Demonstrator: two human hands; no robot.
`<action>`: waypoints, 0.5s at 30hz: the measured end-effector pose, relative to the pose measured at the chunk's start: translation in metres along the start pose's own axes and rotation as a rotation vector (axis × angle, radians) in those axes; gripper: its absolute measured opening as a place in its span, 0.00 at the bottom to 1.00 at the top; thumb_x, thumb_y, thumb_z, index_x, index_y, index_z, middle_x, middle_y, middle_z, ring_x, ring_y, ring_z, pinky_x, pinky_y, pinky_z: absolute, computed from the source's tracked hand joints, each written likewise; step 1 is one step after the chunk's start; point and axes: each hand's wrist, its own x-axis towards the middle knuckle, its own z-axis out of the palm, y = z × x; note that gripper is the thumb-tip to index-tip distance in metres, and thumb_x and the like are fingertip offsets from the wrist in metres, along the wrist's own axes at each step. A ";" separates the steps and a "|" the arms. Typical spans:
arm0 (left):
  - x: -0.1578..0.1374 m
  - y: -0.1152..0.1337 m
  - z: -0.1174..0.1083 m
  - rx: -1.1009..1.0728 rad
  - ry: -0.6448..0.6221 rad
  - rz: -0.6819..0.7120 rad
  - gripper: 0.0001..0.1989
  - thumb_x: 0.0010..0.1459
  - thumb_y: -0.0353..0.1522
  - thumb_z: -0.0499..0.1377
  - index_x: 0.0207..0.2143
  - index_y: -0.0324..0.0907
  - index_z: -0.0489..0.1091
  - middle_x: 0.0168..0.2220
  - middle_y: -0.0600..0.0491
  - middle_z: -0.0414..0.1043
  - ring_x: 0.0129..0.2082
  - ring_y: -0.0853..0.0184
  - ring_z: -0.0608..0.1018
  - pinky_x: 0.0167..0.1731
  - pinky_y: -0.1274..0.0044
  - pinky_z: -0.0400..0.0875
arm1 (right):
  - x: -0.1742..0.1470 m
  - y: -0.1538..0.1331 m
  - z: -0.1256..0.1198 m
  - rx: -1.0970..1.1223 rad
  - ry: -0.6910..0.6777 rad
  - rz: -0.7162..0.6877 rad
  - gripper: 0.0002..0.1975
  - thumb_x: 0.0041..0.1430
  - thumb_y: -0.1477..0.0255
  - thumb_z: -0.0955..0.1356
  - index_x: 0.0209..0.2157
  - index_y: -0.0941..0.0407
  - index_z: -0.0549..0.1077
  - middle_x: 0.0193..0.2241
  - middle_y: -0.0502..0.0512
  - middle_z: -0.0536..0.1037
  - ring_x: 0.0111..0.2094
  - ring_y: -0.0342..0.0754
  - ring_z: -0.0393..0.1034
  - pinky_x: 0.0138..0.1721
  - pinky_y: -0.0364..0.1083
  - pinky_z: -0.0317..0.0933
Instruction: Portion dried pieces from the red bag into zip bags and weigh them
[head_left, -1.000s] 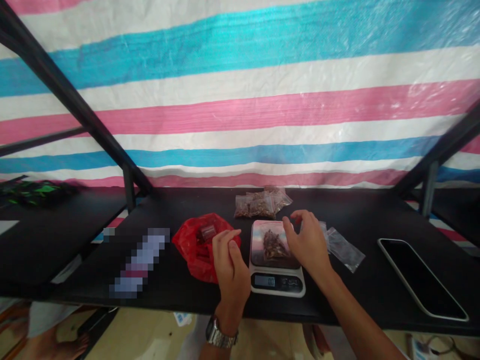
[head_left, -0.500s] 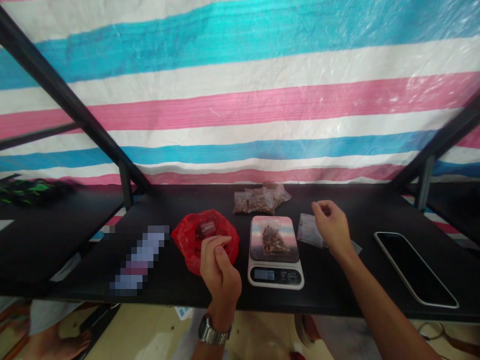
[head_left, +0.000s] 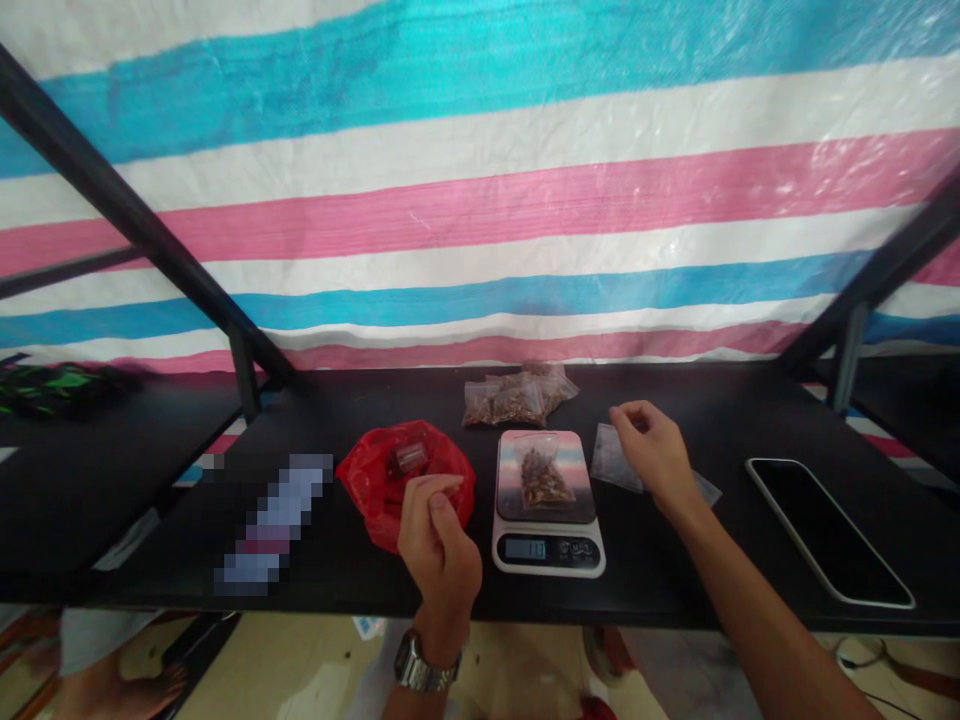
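Note:
My left hand hovers at the near right edge of an open red plastic bag, fingers together and curled, nothing visible in them. Inside the bag lies a small clear packet. Centred before me, a white kitchen scale carries a clear zip bag of brown dried pieces; its display seems to show the digits 113. To the scale's right, my right hand is closed in a loose pinch with nothing seen in it. It is above flat, clear zip bags, partly covering them.
Several filled zip bags lie in a pile behind the scale. A phone rests at the right, and a blurred-out item at the left. Slanting black frame bars flank the black table; a striped sheet hangs behind.
The scale's display has gone from about zero to digits like 113. My right hand has shifted slightly left; my left hand is nearly still. The view has moved a little.

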 end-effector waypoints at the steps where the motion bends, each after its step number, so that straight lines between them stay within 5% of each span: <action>1: 0.000 0.000 0.000 0.001 -0.003 -0.002 0.16 0.74 0.32 0.47 0.36 0.43 0.72 0.33 0.52 0.74 0.34 0.64 0.77 0.38 0.72 0.71 | -0.001 -0.001 0.002 -0.001 -0.008 -0.013 0.18 0.56 0.53 0.67 0.29 0.54 0.75 0.29 0.57 0.79 0.31 0.52 0.69 0.39 0.52 0.63; 8: -0.003 0.003 0.004 -0.042 -0.025 -0.006 0.15 0.73 0.30 0.48 0.36 0.42 0.72 0.33 0.52 0.74 0.34 0.65 0.76 0.37 0.74 0.71 | -0.017 -0.008 0.022 -0.141 -0.150 -0.297 0.18 0.62 0.58 0.66 0.40 0.53 0.85 0.34 0.58 0.76 0.40 0.56 0.70 0.49 0.55 0.63; 15: -0.008 0.006 0.005 -0.060 -0.121 -0.050 0.15 0.73 0.31 0.48 0.36 0.43 0.72 0.33 0.52 0.73 0.34 0.65 0.76 0.36 0.74 0.72 | -0.023 -0.018 0.036 -0.216 -0.228 -0.303 0.12 0.63 0.63 0.70 0.35 0.52 0.84 0.35 0.59 0.77 0.42 0.56 0.68 0.51 0.56 0.61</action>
